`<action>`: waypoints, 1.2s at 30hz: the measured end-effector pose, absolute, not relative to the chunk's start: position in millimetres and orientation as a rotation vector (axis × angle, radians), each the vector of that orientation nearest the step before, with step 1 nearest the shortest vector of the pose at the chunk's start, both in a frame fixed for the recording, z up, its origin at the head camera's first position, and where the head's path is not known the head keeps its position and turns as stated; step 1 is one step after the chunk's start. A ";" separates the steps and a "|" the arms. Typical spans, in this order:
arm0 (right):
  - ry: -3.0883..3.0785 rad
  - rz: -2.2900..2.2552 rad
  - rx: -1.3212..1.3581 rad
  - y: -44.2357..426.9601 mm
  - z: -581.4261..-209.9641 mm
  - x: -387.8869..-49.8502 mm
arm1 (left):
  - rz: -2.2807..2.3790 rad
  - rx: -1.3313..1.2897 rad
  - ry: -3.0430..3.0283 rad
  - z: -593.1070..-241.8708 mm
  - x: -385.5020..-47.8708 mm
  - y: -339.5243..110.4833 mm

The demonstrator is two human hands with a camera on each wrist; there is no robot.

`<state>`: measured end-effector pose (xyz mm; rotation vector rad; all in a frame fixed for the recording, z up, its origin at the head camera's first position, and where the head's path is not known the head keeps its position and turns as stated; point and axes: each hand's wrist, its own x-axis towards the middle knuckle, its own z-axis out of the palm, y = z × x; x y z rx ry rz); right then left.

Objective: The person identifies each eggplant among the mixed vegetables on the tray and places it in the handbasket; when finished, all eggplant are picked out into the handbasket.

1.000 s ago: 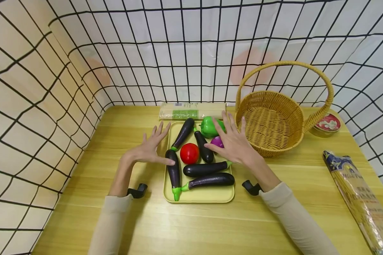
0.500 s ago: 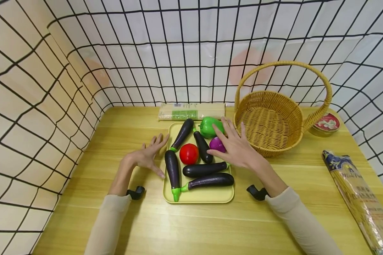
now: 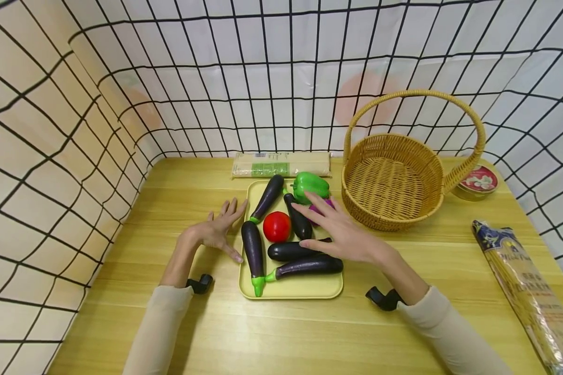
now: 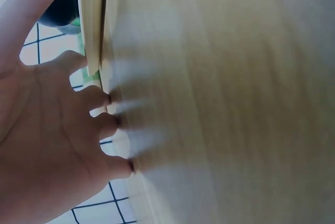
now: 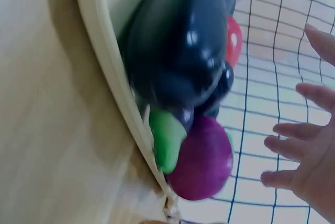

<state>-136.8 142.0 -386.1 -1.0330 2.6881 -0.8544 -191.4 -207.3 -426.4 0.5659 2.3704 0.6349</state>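
A yellow tray [image 3: 291, 292] holds several dark eggplants [image 3: 252, 247], a red tomato [image 3: 277, 227], a green pepper [image 3: 311, 186] and a purple onion [image 3: 317, 214]. My left hand [image 3: 211, 232] is at the tray's left edge with fingers spread, holding nothing; in the left wrist view its fingertips [image 4: 107, 124] are at the tabletop beside the tray's rim. My right hand [image 3: 344, 232] hovers over the tray's right side, fingers spread and empty, partly covering the onion and an eggplant. In the right wrist view, that hand [image 5: 309, 145] is apart from the onion [image 5: 201, 158].
An empty wicker basket [image 3: 389, 182] with a tall handle stands right of the tray, a red-lidded tin [image 3: 478, 182] behind it. A noodle packet [image 3: 281, 164] lies behind the tray, a long pasta bag [image 3: 525, 291] at far right. Black wire grid [image 3: 281, 99] surrounds the table.
My left hand has moved off the left eggplant to the tray's left edge. My right hand has shifted down, and its fingers now point further left. The vegetables have stayed in place.
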 end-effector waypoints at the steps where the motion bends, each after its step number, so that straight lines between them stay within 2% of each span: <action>1: 2.664 -0.880 -1.041 140.0 -386.7 -135.7 | 0.632 0.565 2.371 -426.2 -190.9 -207.1; 16: 2.612 -0.973 -1.089 99.9 -395.9 -129.7 | 0.597 0.595 2.391 -427.5 -193.2 -202.1; 36: 2.434 -0.900 -1.227 136.3 -409.4 -134.5 | 0.612 0.577 2.389 -428.5 -191.1 -206.1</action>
